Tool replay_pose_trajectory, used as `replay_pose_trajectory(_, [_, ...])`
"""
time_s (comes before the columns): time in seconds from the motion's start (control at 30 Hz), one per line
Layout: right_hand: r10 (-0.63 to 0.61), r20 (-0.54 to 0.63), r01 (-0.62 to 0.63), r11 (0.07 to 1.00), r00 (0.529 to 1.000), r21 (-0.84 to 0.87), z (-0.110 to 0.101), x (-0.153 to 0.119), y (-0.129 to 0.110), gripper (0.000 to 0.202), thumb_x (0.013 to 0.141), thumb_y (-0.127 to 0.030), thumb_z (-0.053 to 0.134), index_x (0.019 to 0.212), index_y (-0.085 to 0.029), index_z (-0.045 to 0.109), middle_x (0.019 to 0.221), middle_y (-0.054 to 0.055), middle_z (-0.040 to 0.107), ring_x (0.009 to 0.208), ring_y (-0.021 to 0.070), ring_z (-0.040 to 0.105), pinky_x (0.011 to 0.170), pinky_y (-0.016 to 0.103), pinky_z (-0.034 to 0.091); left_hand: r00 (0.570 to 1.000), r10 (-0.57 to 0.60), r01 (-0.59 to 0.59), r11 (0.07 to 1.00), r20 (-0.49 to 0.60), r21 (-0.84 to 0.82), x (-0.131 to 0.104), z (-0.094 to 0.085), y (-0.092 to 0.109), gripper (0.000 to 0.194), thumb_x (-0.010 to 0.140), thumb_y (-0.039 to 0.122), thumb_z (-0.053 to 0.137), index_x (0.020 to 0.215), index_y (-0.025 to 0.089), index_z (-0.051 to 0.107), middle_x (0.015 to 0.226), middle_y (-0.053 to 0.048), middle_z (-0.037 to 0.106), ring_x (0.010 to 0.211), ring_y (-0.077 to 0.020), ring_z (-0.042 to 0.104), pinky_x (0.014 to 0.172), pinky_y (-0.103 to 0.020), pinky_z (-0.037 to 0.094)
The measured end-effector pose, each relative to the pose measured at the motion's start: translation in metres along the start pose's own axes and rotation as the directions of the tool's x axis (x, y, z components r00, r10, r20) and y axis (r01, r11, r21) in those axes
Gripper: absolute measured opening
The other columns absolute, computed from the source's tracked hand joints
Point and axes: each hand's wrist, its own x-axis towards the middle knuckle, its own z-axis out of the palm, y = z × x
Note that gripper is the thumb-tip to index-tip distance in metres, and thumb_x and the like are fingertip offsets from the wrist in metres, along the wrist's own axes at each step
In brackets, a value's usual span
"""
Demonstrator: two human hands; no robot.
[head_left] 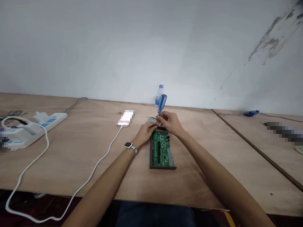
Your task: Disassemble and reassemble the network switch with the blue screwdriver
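Note:
In front of me on the wooden table lies a dark grey device housing (151,157) with a green circuit board (162,151) exposed in it. A screwdriver (162,102) with a blue and clear handle stands nearly upright over the far end of the housing. My right hand (170,121) pinches the screwdriver below its handle. At the same far end, my left hand (145,132) has its fingers closed close to the screwdriver's shaft, with a watch on the wrist. Whatever lies under the left fingertips and the screwdriver's tip is hidden by the fingers.
Behind the screwdriver a plastic bottle (158,96) stands against the wall. Left of my hands lies a blurred phone (126,118) on a white charging cable (104,157). A white power strip (56,119) sits farther left. A seam (255,148) crosses the table at right.

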Motion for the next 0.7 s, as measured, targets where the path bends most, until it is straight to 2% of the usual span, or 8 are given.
replay_pose_trajectory(0.13, [-0.012, 0.095, 0.015, 0.999, 0.995, -0.035, -0.006, 0.000, -0.001, 0.031, 0.093, -0.047, 0.061, 0.091, -0.017, 0.071, 0.092, 0.009, 0.076, 0.072, 0.0210, 0.073, 0.062, 0.032, 0.061, 1.000, -0.008, 0.008, 0.998, 0.001, 0.066, 0.001, -0.002, 0.001, 0.027, 0.096, 0.035, 0.057, 0.106, 0.020, 0.076, 0.106, -0.007, 0.075, 0.102, -0.0234, 0.066, 0.090, -0.035, 0.052])
replay_pose_trajectory(0.2, [-0.015, 0.076, 0.020, 0.998, 0.997, -0.058, -0.005, 0.000, 0.000, 0.030, 0.093, -0.046, 0.061, 0.095, -0.018, 0.071, 0.097, 0.008, 0.076, 0.074, 0.0204, 0.073, 0.063, 0.032, 0.061, 0.999, -0.024, 0.028, 0.995, -0.045, 0.101, 0.001, -0.001, 0.002, 0.023, 0.094, 0.035, 0.060, 0.101, 0.020, 0.077, 0.099, -0.007, 0.074, 0.095, -0.0226, 0.066, 0.085, -0.034, 0.052])
replay_pose_trajectory(0.27, [-0.012, -0.013, 0.011, 0.996, 1.000, -0.088, -0.001, -0.001, 0.001, 0.030, 0.087, -0.046, 0.069, 0.095, -0.018, 0.070, 0.092, 0.007, 0.076, 0.071, 0.0202, 0.072, 0.061, 0.031, 0.059, 0.996, -0.030, 0.040, 0.991, -0.084, 0.125, 0.001, 0.001, 0.002, 0.020, 0.092, 0.036, 0.063, 0.095, 0.020, 0.076, 0.091, -0.005, 0.072, 0.089, -0.0216, 0.065, 0.082, -0.033, 0.051])
replay_pose_trajectory(0.33, [-0.002, -0.103, -0.008, 0.995, 0.995, -0.097, 0.003, -0.002, 0.002, 0.030, 0.081, -0.046, 0.075, 0.086, -0.017, 0.068, 0.078, 0.006, 0.073, 0.065, 0.0200, 0.070, 0.058, 0.031, 0.058, 0.993, -0.036, 0.051, 0.990, -0.112, 0.129, 0.001, 0.002, 0.002, 0.019, 0.091, 0.037, 0.065, 0.091, 0.020, 0.075, 0.086, -0.004, 0.069, 0.086, -0.0207, 0.065, 0.081, -0.033, 0.051])
replay_pose_trajectory(0.43, [-0.004, -0.133, -0.010, 0.995, 0.991, -0.102, 0.006, -0.003, 0.002, 0.029, 0.085, -0.044, 0.071, 0.073, -0.018, 0.064, 0.066, 0.004, 0.069, 0.060, 0.0195, 0.068, 0.057, 0.031, 0.056, 0.989, -0.051, 0.070, 0.988, -0.136, 0.134, 0.002, 0.003, 0.002, 0.020, 0.091, 0.038, 0.066, 0.090, 0.020, 0.075, 0.085, -0.004, 0.069, 0.085, -0.0207, 0.065, 0.081, -0.033, 0.052])
replay_pose_trajectory(0.5, [-0.035, -0.084, 0.023, 0.990, 0.996, -0.138, 0.006, -0.003, 0.001, 0.026, 0.089, -0.041, 0.067, 0.076, -0.018, 0.065, 0.068, 0.004, 0.070, 0.061, 0.0195, 0.069, 0.059, 0.031, 0.055, 0.993, -0.026, 0.044, 0.988, -0.115, 0.151, 0.002, 0.001, 0.001, 0.020, 0.092, 0.038, 0.064, 0.095, 0.021, 0.075, 0.091, -0.005, 0.072, 0.092, -0.0225, 0.065, 0.084, -0.035, 0.051])
replay_pose_trajectory(0.6, [-0.066, 0.033, 0.071, 0.981, 0.997, -0.180, 0.002, -0.003, -0.002, 0.022, 0.094, -0.038, 0.060, 0.086, -0.019, 0.067, 0.072, 0.003, 0.071, 0.065, 0.0190, 0.069, 0.063, 0.030, 0.056, 0.998, 0.050, -0.045, 0.988, -0.027, 0.145, 0.002, -0.002, -0.001, 0.024, 0.096, 0.036, 0.058, 0.104, 0.021, 0.075, 0.104, -0.006, 0.074, 0.102, -0.0237, 0.064, 0.094, -0.037, 0.049])
replay_pose_trajectory(0.7, [-0.068, 0.109, 0.086, 0.981, 0.992, -0.173, 0.001, -0.002, -0.003, 0.026, 0.097, -0.039, 0.053, 0.088, -0.019, 0.067, 0.075, 0.003, 0.071, 0.068, 0.0185, 0.070, 0.066, 0.030, 0.057, 0.999, 0.040, -0.040, 0.993, 0.001, 0.112, 0.002, -0.004, -0.003, 0.027, 0.097, 0.037, 0.055, 0.104, 0.021, 0.076, 0.102, -0.006, 0.074, 0.099, -0.0233, 0.065, 0.090, -0.036, 0.050])
